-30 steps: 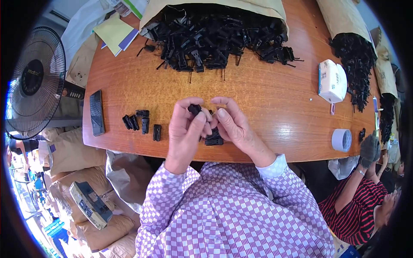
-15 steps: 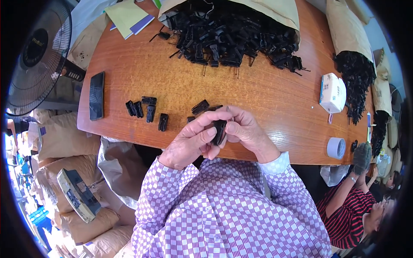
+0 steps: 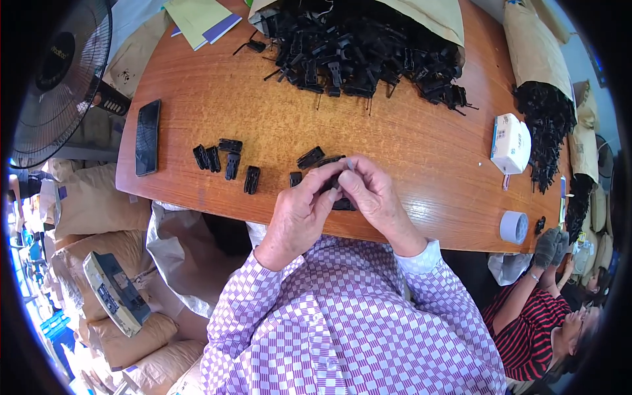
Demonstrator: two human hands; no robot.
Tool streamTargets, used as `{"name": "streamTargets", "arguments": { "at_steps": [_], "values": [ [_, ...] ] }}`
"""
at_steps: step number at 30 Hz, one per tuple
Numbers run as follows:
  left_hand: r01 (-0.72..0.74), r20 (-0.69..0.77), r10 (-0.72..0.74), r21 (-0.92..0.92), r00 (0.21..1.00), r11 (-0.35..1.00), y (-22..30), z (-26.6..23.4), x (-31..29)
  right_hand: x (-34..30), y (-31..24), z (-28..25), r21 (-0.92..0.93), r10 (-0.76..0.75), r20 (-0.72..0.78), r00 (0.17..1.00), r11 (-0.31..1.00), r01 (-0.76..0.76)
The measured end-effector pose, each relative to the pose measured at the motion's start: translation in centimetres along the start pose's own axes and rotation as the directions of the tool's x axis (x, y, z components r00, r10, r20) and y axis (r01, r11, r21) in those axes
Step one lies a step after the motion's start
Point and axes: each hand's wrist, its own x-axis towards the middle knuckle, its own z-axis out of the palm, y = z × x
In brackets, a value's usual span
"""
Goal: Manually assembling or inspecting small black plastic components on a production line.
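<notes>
Head view, mid-frame: I see left hand and right hand together, pinching black part between them, long axis hidden.

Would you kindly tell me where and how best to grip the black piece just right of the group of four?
I'd pinch the black piece across the middle of its long sides, coming from above and the right. It is narrow, points lengthwise away from the person, and its nearest neighbour sits apart on its left; the left hand is to its right.
</notes>
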Motion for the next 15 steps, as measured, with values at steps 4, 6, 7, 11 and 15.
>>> {"name": "streamTargets", "arguments": {
  "at_steps": [4, 6, 7, 11, 15],
  "values": [
    [-0.029, -0.07, 0.036, 0.101, 0.997, 0.994, -0.7, 0.2, 0.4, -1.0, -1.2, 0.4, 0.223, 0.105, 0.026, 0.994, 0.969, -0.108],
    [-0.003, -0.063, 0.009, 0.092, 0.998, 0.996, -0.5, 0.7, 0.5, -1.2, -1.0, 0.3, 0.238, 0.099, 0.035, 0.994, 0.966, -0.105],
    [0.023, -0.065, -0.018, 0.079, 0.998, 0.997, -0.5, 0.9, 0.6, -1.3, -0.9, 0.2, 0.246, 0.095, 0.05, 0.994, 0.964, -0.104],
    [-0.059, -0.057, 0.072, 0.203, 0.996, 0.977, -0.3, 1.6, 1.4, -1.1, 0.0, -0.1, 0.294, 0.066, 0.013, 0.998, 0.953, -0.066],
    [-0.045, -0.06, 0.061, 0.243, 0.996, 0.969, -0.3, 2.3, 1.6, -1.2, 0.5, -0.2, 0.32, 0.061, -0.04, 0.997, 0.946, -0.045]
  ]
}}
